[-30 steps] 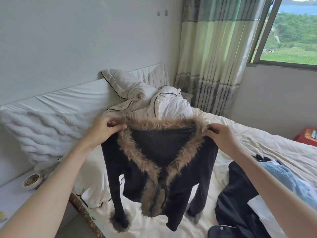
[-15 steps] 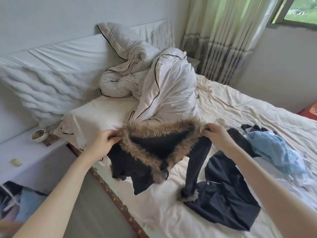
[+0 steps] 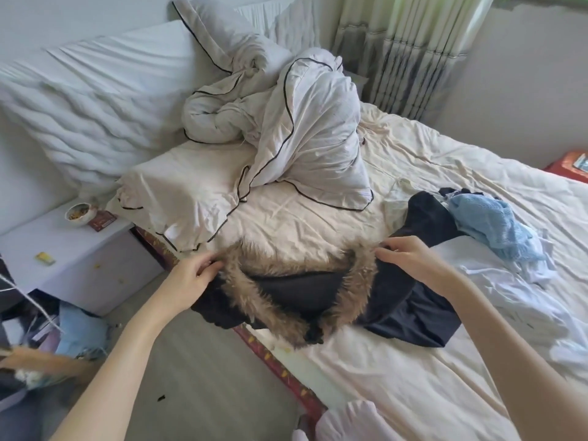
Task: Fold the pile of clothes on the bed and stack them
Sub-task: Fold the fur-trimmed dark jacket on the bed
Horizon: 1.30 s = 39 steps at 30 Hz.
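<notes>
Left hand (image 3: 194, 275) and right hand (image 3: 410, 259) pinch the furry black jacket (image 3: 296, 291) by its shoulders at frame middle; probably to lay it flat on the bed (image 3: 397, 393).

A bed (image 3: 397, 386) covered by a creased cream sheet is seen. On it are lain a crumpled white duvet (image 3: 305, 128), a fur-collared dark jacket (image 3: 302, 294), a dark garment (image 3: 413, 316) and a light blue garment (image 3: 496, 224).

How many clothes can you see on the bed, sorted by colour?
Black with fur trim: 1, the jacket, held by the left hand and right hand.
Dark navy: 1, a garment.
Light blue: 1, a garment.
White: 1, a garment.
Total: 4 that I can tell apart.
</notes>
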{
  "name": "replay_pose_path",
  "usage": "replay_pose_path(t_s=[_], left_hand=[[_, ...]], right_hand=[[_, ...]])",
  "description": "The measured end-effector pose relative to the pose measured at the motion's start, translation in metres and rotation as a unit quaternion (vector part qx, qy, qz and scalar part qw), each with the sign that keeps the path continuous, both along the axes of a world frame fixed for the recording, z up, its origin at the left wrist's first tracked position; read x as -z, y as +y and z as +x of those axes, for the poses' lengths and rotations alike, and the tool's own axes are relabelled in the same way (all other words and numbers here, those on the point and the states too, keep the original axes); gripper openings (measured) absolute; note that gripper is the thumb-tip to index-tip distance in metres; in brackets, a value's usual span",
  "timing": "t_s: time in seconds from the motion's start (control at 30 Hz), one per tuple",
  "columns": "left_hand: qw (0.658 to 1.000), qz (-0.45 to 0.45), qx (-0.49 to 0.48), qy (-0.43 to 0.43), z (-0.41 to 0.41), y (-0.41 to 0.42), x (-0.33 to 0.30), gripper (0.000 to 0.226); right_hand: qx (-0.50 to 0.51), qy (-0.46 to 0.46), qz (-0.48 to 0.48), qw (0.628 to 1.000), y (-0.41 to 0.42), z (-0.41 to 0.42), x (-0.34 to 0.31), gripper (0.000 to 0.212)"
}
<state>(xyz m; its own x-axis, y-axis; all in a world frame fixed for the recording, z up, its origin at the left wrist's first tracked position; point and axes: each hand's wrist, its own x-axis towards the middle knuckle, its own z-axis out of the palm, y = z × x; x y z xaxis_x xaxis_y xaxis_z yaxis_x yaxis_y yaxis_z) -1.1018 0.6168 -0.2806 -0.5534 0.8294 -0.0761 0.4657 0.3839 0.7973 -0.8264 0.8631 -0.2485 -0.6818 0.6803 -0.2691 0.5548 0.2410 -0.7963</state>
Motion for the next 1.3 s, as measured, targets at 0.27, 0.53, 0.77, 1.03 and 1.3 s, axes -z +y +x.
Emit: replay_pose_path(t_s=[0.27, 0.53, 0.77, 1.03, 1.3], left_hand=[[0.998, -0.009, 0.056, -0.037, 0.015, -0.032, -0.008, 0.026], [0.998, 0.014, -0.015, 0.067, -0.01, 0.019, 0.026, 0.018], [0.992, -0.032, -0.032, 0.122, -0.088, 0.135, 0.109, 0.016], [0.979, -0.122, -0.114, 0.117, -0.166, 0.261, 0.236, 0.028], [0.964, -0.13, -0.164, 0.165, -0.227, 0.335, 0.34, 0.027]], right_hand=[[-0.001, -0.036, -0.003, 0.999, -0.043, 0.028, 0.007, 0.042], [0.102, -0.006, 0.192, 0.976, 0.003, -0.025, 0.041, 0.019], [0.092, -0.028, 0.208, 0.973, 0.113, -0.111, 0.117, 0.022], [0.084, -0.088, 0.134, 0.983, 0.242, -0.218, 0.259, 0.026], [0.124, -0.09, 0.132, 0.979, 0.297, -0.292, 0.369, 0.027]])
